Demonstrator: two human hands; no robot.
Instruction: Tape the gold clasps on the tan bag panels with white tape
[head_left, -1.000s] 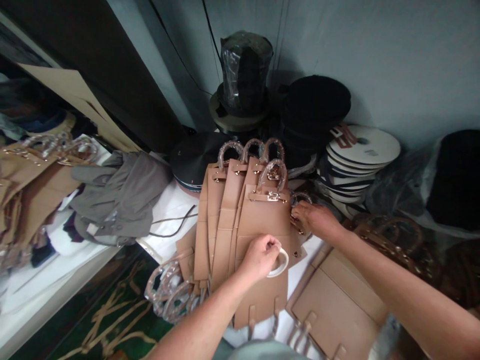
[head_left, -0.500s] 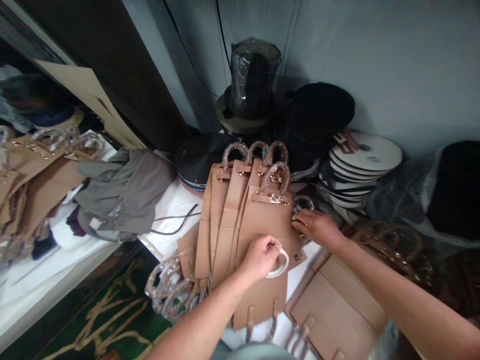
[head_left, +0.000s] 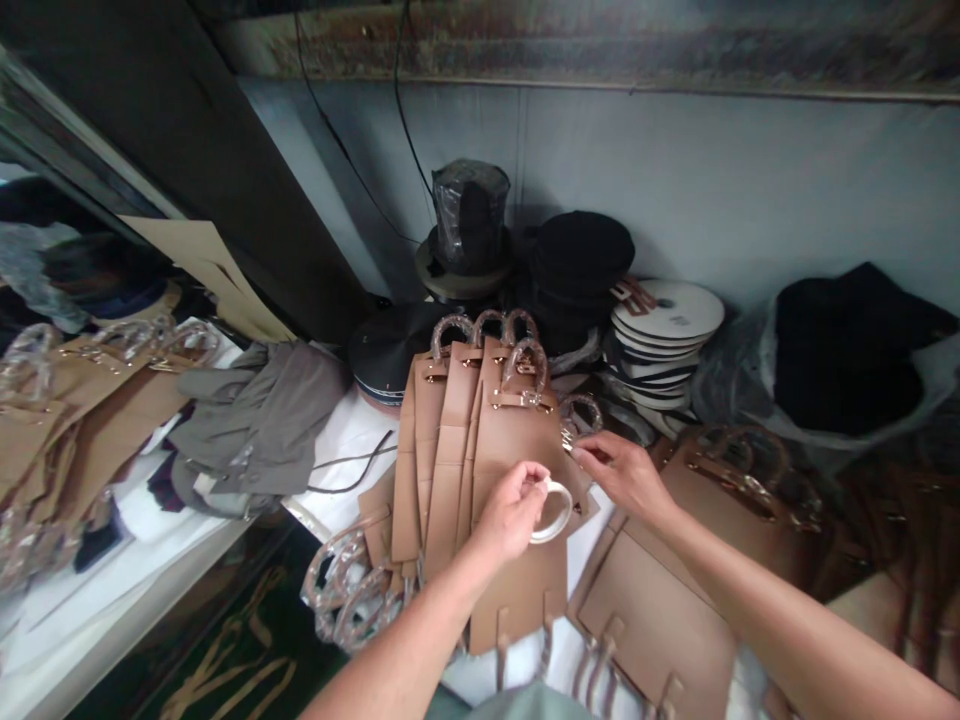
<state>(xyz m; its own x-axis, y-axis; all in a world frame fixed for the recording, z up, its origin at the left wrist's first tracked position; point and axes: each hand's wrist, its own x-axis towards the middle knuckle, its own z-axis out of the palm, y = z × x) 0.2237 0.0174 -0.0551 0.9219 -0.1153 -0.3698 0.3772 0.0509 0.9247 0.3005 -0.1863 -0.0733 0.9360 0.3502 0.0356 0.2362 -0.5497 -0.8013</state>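
My left hand (head_left: 517,508) grips a roll of white tape (head_left: 564,522) over a stack of tan handbag panels (head_left: 517,450). The panels fan out on a white-covered table, with plastic-wrapped handles and gold fittings at their far ends. To the right of the stack, my right hand (head_left: 626,472) pinches at a gold clasp (head_left: 568,440), beside a wrapped handle (head_left: 583,405). Its fingers are closed together, and the fingertips partly hide what they touch. Another gold clasp (head_left: 527,399) lies across the top panel.
More tan bag panels (head_left: 660,610) lie to the right, and others (head_left: 97,400) at the far left. Grey cloth (head_left: 259,415) is bunched on the left. Webbing rolls (head_left: 667,310) and a black roll (head_left: 394,340) stand along the wall, beside a bag of black material (head_left: 847,350).
The view has tilted up, showing more of the wall. My right hand has drawn slightly away from the stack, with the gold clasp now visible at its fingertips. The left hand still holds the tape.
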